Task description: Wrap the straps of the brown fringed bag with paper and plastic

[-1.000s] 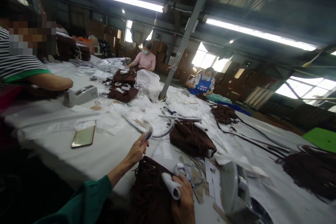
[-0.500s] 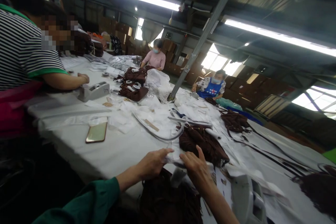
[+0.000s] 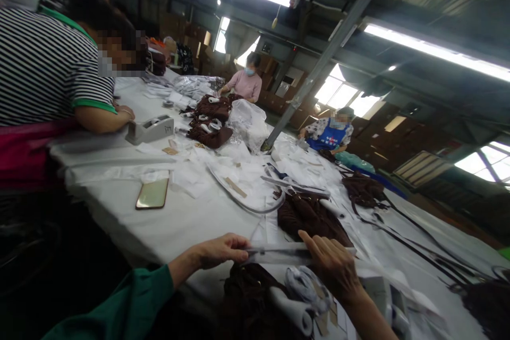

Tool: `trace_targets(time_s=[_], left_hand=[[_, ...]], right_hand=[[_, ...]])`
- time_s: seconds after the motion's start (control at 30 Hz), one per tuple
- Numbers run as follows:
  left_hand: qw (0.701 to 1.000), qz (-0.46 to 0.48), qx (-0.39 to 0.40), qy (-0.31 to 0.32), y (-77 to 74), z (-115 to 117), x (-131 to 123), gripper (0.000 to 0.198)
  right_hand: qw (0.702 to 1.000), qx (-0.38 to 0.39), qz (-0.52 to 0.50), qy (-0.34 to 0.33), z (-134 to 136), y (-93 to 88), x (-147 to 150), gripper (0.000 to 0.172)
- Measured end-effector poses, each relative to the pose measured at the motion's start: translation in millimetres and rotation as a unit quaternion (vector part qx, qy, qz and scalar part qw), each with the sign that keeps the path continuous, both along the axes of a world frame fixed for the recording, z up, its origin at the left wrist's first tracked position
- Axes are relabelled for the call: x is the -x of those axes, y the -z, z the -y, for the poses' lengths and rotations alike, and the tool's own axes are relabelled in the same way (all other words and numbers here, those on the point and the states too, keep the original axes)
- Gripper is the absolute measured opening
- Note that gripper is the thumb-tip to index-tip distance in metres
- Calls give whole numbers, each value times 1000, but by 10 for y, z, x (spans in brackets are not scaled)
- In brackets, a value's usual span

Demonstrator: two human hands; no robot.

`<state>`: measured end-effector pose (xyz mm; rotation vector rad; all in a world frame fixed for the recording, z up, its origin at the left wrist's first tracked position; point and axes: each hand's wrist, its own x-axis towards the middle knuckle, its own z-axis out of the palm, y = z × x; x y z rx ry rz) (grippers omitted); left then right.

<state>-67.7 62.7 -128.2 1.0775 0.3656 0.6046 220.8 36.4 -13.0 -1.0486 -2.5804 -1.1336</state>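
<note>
Between my two hands a pale, see-through strip of wrapping (image 3: pixel 279 254) is stretched out level. Its left end is pinched in the thumb and fingers of my left hand (image 3: pixel 215 252). My right hand (image 3: pixel 332 265) is closed over the other end, thumb up. Whether something lies inside the wrapping I cannot make out. Just below is a brown fringed bag (image 3: pixel 245 300), partly in shadow, with a white wrapped roll (image 3: pixel 292 311) and a coiled, wrapped strap (image 3: pixel 306 288) on it. A second brown bag (image 3: pixel 314 218) lies beyond my hands.
A phone (image 3: pixel 152 193) lies on the white-covered table (image 3: pixel 119 212). One tape dispenser (image 3: pixel 153 128) stands by a co-worker in stripes (image 3: pixel 51 69); another dispenser (image 3: pixel 384 303) is beside my right forearm. A metal post (image 3: pixel 311 77) rises behind scattered wrapping. Two more people work across the table.
My hands have moved apart, the right one going right, and the wrapping is now drawn out between them. The white roll and coiled strap below have come into plain view.
</note>
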Motion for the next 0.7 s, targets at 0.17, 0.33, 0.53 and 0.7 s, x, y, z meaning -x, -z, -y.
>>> trace_targets(time_s=[0.17, 0.33, 0.53, 0.7], left_hand=[[999, 2, 17, 28, 56, -20, 42, 40], [999, -19, 16, 38, 151, -52, 61, 41], [999, -24, 5, 32, 172, -72, 127, 37], [999, -25, 13, 16, 197, -54, 159, 33]], right_hand=[[999, 10, 22, 24, -8, 101, -98, 22], [999, 10, 11, 52, -39, 163, -83, 23], [998, 50, -16, 22, -7, 95, 48, 24], [995, 92, -22, 13, 75, 87, 109, 34]])
